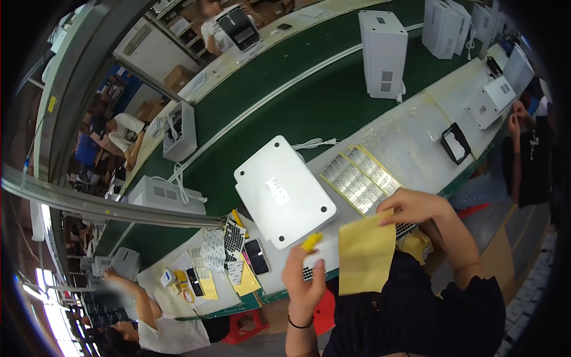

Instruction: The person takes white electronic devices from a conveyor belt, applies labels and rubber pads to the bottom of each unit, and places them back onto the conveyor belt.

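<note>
My right hand pinches the upper right corner of a yellow sheet of paper, which hangs in front of my body. Left of the sheet, my left hand is raised with thumb and forefinger apart. Something yellow covers its forefinger tip and looks like a finger cot. Beyond my hands a white appliance lies with its underside up, dark round feet at the corners and a printed label near the middle. Beside it lies a sheet of silver stickers, close to my right hand.
A phone and patterned sticker sheets lie at left on the bench. More white appliances stand on the green conveyor. A black frame sits at right. Co-workers sit at both sides and across; a metal post crosses the left.
</note>
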A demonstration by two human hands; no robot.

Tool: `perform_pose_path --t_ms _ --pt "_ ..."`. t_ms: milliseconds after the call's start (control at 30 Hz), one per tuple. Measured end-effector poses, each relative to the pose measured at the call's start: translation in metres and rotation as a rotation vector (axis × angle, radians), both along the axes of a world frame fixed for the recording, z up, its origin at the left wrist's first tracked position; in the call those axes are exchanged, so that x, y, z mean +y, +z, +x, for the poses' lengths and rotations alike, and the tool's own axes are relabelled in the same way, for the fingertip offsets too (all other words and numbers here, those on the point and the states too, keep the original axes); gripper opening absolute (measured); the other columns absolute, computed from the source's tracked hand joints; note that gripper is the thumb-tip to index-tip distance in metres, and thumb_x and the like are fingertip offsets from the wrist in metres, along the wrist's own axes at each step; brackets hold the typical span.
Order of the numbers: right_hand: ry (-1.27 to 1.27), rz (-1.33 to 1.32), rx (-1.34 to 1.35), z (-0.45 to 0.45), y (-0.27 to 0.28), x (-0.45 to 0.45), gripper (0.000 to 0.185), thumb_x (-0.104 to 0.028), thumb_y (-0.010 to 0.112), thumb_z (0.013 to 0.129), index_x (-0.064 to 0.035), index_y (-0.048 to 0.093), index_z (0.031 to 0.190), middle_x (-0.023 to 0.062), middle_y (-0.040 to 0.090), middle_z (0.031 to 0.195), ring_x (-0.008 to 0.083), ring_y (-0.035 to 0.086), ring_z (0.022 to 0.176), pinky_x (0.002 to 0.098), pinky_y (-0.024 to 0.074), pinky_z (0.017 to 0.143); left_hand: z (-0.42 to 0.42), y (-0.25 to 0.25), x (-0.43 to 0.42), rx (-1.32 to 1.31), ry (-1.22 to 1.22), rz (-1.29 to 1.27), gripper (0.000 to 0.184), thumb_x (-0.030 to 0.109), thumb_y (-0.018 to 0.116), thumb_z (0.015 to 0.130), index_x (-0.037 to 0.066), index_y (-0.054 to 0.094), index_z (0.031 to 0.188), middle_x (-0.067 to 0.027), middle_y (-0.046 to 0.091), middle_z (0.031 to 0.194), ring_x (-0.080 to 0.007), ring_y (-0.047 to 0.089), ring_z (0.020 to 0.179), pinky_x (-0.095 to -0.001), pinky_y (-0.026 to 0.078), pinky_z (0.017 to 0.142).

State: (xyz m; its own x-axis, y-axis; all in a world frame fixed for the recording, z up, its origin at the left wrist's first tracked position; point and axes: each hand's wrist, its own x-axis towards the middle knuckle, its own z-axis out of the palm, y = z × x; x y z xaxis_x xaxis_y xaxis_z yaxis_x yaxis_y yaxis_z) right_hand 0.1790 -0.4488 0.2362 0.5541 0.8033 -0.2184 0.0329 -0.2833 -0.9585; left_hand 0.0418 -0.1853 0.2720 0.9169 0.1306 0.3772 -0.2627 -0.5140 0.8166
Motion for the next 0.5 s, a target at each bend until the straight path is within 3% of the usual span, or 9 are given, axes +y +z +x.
perform_pose_path --t_ms 33,100,200,267,333,367,400,467,500 --pt "-0.044 -0.022 -0.052 0.007 -0.016 -0.023 0.022 -0.021 0.066 0.090 0.0003 0.068 0.096 0.0028 0.067 0.076 0.0063 0.055 0.066 0.0258 0.0457 0.059 0.010 0.007 0.003 -0.034 0.041 0.110 0.036 -0.001 0.060 0.080 -0.004 0.059 0.116 -0.0204 0.063 0.105 -0.0350 0.062 0.096 -0.0371 0.047 0.085" --pt "-0.183 -0.243 0.194 0.015 -0.047 -0.077 0.023 -0.023 0.066 0.090 -0.0023 0.070 0.099 0.0005 0.067 0.077 0.0031 0.052 0.060 0.0209 0.0411 0.052 0.042 0.020 0.011 -0.153 0.030 0.384 0.041 0.001 0.062 0.082 -0.003 0.056 0.123 -0.0230 0.058 0.119 -0.0394 0.055 0.109 -0.0427 0.042 0.094" --pt "-0.162 -0.490 0.380 -0.001 -0.104 -0.158 0.027 -0.026 0.067 0.087 -0.0035 0.070 0.101 0.0008 0.069 0.080 0.0079 0.063 0.067 0.0214 0.0443 0.056 0.080 0.019 0.017 0.115 0.041 0.653 0.057 0.021 0.061 0.089 -0.005 0.041 0.135 -0.0263 0.041 0.138 -0.0408 0.039 0.129 -0.0483 0.030 0.107" --pt "-0.071 -0.734 0.457 -0.028 -0.148 -0.197 0.029 -0.027 0.069 0.085 -0.0038 0.070 0.103 0.0011 0.069 0.082 0.0097 0.067 0.072 0.0228 0.0468 0.059 0.095 0.011 0.019 0.159 -0.012 0.817 0.067 0.033 0.056 0.092 -0.007 0.032 0.140 -0.0260 0.034 0.145 -0.0402 0.029 0.137 -0.0490 0.021 0.113" --pt "-0.186 -0.804 0.606 -0.073 -0.199 -0.227 0.030 -0.027 0.072 0.082 -0.0044 0.071 0.102 0.0023 0.070 0.084 0.0104 0.067 0.073 0.0249 0.0502 0.062 0.105 0.011 0.016 0.175 -0.048 0.804 0.070 0.035 0.054 0.092 -0.007 0.029 0.142 -0.0257 0.032 0.146 -0.0393 0.026 0.139 -0.0484 0.018 0.115" --pt "-0.400 -0.755 0.745 -0.103 -0.258 -0.254 0.029 -0.021 0.074 0.080 -0.0024 0.071 0.101 0.0048 0.070 0.083 0.0106 0.067 0.076 0.0269 0.0522 0.062 0.109 0.009 0.018 0.169 -0.060 0.797 0.070 0.035 0.054 0.092 -0.007 0.028 0.142 -0.0255 0.032 0.147 -0.0392 0.026 0.139 -0.0484 0.017 0.115" --pt "-0.484 -0.746 0.637 -0.128 -0.275 -0.261 0.026 -0.014 0.072 0.078 -0.0005 0.070 0.101 0.0126 0.071 0.087 0.0176 0.070 0.081 0.0324 0.0551 0.063 0.111 0.007 0.018 0.164 -0.068 0.789 0.070 0.035 0.054 0.092 -0.007 0.028 0.143 -0.0253 0.031 0.147 -0.0390 0.025 0.139 -0.0485 0.017 0.115" --pt "-0.503 -1.267 0.147 -0.163 -0.314 -0.259 0.026 -0.009 0.067 0.079 -0.0006 0.069 0.103 0.0211 0.070 0.097 0.0292 0.070 0.090 0.0386 0.0569 0.070 0.112 0.008 0.015 0.186 -0.070 0.786 0.071 0.035 0.054 0.092 -0.006 0.028 0.143 -0.0250 0.030 0.148 -0.0389 0.025 0.140 -0.0486 0.017 0.115" --pt "-0.625 -1.342 0.162 -0.182 -0.351 -0.267 0.033 -0.018 0.065 0.081 -0.0051 0.067 0.111 0.0164 0.069 0.108 0.0336 0.067 0.100 0.0373 0.0558 0.080 0.111 0.010 0.013 0.201 -0.069 0.789 0.071 0.036 0.055 0.092 -0.005 0.028 0.143 -0.0248 0.030 0.148 -0.0388 0.025 0.140 -0.0486 0.017 0.115"
